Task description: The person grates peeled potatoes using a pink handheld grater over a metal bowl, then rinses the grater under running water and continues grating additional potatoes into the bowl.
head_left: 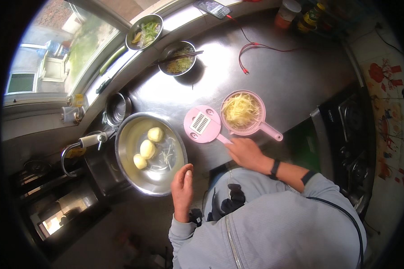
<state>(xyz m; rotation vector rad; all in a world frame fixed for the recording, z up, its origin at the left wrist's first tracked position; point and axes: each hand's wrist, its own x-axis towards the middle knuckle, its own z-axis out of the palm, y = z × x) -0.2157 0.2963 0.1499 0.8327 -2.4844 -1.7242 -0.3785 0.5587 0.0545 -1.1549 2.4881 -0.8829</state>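
My right hand grips the handle of a pink plastic grater, whose round head has a white slotted insert. Right of the grater lies a pink strainer basket with its own handle, holding a heap of shredded potato. My left hand holds nothing, its fingers raised by the rim of a large steel basin. In the basin are peeled potatoes and some pale shreds.
At the back, a bowl of chopped food has chopsticks across it; another bowl with sliced greens sits on the sill. A red cable runs to a phone. A tap is left of the basin, a stove at right.
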